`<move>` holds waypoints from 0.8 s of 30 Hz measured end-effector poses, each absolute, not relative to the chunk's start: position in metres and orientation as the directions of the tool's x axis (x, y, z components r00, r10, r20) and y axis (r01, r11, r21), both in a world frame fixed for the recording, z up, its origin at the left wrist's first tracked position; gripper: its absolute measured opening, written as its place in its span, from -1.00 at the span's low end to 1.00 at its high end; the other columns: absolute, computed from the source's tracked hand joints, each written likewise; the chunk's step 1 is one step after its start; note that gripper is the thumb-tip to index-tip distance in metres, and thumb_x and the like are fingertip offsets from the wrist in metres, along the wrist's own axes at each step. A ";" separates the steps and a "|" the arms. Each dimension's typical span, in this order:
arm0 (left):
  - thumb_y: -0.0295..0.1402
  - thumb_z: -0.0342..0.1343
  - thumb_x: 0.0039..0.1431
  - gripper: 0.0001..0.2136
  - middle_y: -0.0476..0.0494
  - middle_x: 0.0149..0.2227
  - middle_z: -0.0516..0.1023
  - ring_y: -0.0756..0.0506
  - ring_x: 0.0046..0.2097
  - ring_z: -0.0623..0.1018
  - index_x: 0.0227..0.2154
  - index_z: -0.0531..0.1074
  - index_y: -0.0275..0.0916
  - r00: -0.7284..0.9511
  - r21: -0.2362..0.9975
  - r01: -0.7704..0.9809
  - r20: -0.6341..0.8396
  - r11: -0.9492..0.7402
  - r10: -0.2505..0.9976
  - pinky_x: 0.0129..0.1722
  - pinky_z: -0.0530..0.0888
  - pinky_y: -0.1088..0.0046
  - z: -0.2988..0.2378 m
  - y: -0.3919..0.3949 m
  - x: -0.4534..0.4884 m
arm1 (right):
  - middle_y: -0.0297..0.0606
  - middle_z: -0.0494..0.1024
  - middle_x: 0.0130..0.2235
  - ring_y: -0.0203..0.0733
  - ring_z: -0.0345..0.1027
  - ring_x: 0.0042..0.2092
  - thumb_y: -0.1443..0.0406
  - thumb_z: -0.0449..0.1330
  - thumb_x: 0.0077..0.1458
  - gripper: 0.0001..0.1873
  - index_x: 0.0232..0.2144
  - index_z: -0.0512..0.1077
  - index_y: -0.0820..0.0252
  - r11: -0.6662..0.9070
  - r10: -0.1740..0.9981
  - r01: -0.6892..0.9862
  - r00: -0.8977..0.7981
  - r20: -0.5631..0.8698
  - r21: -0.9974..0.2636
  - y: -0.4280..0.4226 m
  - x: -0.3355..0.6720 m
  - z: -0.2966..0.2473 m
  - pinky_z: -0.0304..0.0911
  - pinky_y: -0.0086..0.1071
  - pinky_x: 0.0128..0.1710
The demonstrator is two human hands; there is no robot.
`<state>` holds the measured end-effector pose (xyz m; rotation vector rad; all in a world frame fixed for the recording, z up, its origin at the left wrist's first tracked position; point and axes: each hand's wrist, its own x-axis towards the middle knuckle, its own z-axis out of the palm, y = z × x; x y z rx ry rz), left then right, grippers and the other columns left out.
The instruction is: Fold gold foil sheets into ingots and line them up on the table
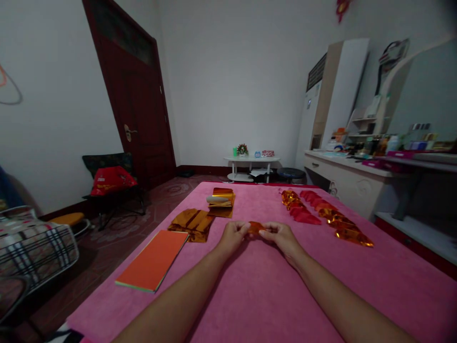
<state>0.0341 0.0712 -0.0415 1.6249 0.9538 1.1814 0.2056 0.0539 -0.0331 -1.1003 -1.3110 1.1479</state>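
Observation:
Between my two hands is a small piece of orange-gold foil paper, held just over the pink cloth. My left hand pinches its left end, and my right hand pinches the right end. Its exact folds are too small to make out. To the left of my left hand lies a pile of gold foil sheets. Behind that pile sits a stack of shiny gold paper with a curled sheet on top. A stack of orange paper lies nearer, at the left edge.
Two rows of folded red and gold foil pieces lie at the right. Beyond the table stand a low white table and a dark round stool. A dresser is at the right, a chair with a red bag at the left.

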 end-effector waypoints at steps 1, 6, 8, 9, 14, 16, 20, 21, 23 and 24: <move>-0.18 0.05 0.06 -0.65 -0.04 -0.64 0.41 0.08 -0.59 0.28 -0.61 0.46 -0.39 0.234 0.948 0.074 0.286 -0.311 0.929 -0.55 0.17 0.56 -0.043 0.071 0.033 | -0.40 0.39 -0.58 -0.40 0.09 -0.56 0.15 0.34 -0.32 -0.65 -0.46 0.49 0.29 0.144 0.988 0.021 -0.060 0.142 -0.989 0.053 0.206 -0.034 -0.04 -0.46 -0.53; -0.20 0.17 -0.05 -0.71 -0.03 -0.65 0.41 0.07 -0.60 0.32 -0.61 0.45 -0.39 0.169 0.961 0.047 0.260 -0.272 0.951 -0.55 0.22 0.56 -0.043 0.068 0.029 | -0.37 0.41 -0.54 -0.38 0.11 -0.54 0.15 0.28 -0.19 -0.69 -0.44 0.51 0.30 0.184 0.982 0.053 -0.048 0.181 -0.982 0.048 0.206 -0.035 0.00 -0.45 -0.52; -0.18 0.18 -0.06 -0.71 -0.05 -0.66 0.42 0.04 -0.61 0.37 -0.56 0.45 -0.39 0.155 0.968 0.028 0.241 -0.248 0.958 -0.56 0.26 0.54 -0.042 0.066 0.030 | -0.36 0.41 -0.55 -0.37 0.12 -0.56 0.15 0.27 -0.18 -0.71 -0.46 0.50 0.29 0.192 0.981 0.061 -0.032 0.191 -0.979 0.049 0.206 -0.037 0.03 -0.45 -0.53; -0.18 0.17 -0.05 -0.70 -0.06 -0.66 0.43 0.03 -0.61 0.39 -0.52 0.45 -0.39 0.151 0.971 0.020 0.233 -0.238 0.961 -0.56 0.28 0.54 -0.041 0.065 0.031 | -0.36 0.40 -0.56 -0.37 0.11 -0.56 0.15 0.26 -0.17 -0.71 -0.46 0.50 0.29 0.197 0.980 0.067 -0.025 0.196 -0.978 0.050 0.206 -0.038 0.03 -0.44 -0.53; -0.19 0.17 -0.06 -0.71 -0.08 -0.67 0.44 0.02 -0.63 0.41 -0.47 0.44 -0.40 0.149 0.977 -0.005 0.214 -0.215 0.965 -0.57 0.29 0.54 -0.037 0.062 0.034 | -0.37 0.37 -0.58 -0.36 0.12 -0.57 0.19 0.22 -0.13 -0.75 -0.46 0.49 0.30 0.260 0.965 0.149 -0.017 0.261 -0.954 0.055 0.208 -0.043 0.05 -0.44 -0.54; -0.20 0.21 -0.10 -0.71 -0.07 -0.63 0.46 0.04 -0.60 0.40 -0.49 0.46 -0.40 0.158 0.975 -0.013 0.223 -0.223 0.962 -0.55 0.29 0.54 -0.036 0.061 0.033 | -0.34 0.41 -0.54 -0.33 0.17 -0.53 0.21 0.21 -0.12 -0.78 -0.46 0.50 0.29 0.316 0.948 0.216 -0.040 0.315 -0.924 0.054 0.208 -0.041 0.09 -0.44 -0.51; -0.18 0.25 -0.15 -0.70 -0.08 -0.59 0.48 0.05 -0.56 0.38 -0.55 0.49 -0.40 0.219 0.969 -0.011 0.243 -0.247 0.945 -0.52 0.29 0.54 -0.037 0.059 0.033 | -0.32 0.44 -0.53 -0.27 0.25 -0.46 0.19 0.21 -0.11 -0.78 -0.55 0.47 0.28 0.382 0.924 0.284 -0.137 0.357 -0.879 0.046 0.202 -0.034 0.15 -0.42 -0.45; -0.16 0.25 -0.15 -0.68 -0.09 -0.59 0.47 0.05 -0.57 0.37 -0.55 0.49 -0.41 0.235 0.969 -0.007 0.243 -0.249 0.941 -0.52 0.29 0.54 -0.037 0.058 0.034 | -0.32 0.44 -0.54 -0.27 0.26 -0.46 0.17 0.19 -0.09 -0.75 -0.57 0.46 0.28 0.392 0.919 0.289 -0.160 0.359 -0.874 0.044 0.201 -0.032 0.16 -0.42 -0.44; -0.13 0.26 -0.17 -0.66 -0.08 -0.60 0.47 0.05 -0.57 0.36 -0.55 0.49 -0.41 0.249 0.971 0.002 0.232 -0.240 0.940 -0.52 0.29 0.54 -0.039 0.057 0.035 | -0.31 0.44 -0.53 -0.26 0.27 -0.45 0.15 0.16 -0.05 -0.71 -0.57 0.46 0.28 0.403 0.914 0.298 -0.185 0.362 -0.865 0.041 0.199 -0.030 0.17 -0.42 -0.42; -0.13 0.26 -0.18 -0.66 -0.07 -0.60 0.46 0.06 -0.58 0.36 -0.56 0.48 -0.40 0.244 0.972 0.012 0.223 -0.233 0.944 -0.53 0.29 0.54 -0.040 0.057 0.036 | -0.30 0.44 -0.53 -0.26 0.27 -0.45 0.15 0.15 -0.04 -0.71 -0.56 0.46 0.29 0.405 0.913 0.305 -0.187 0.363 -0.862 0.041 0.199 -0.030 0.17 -0.42 -0.42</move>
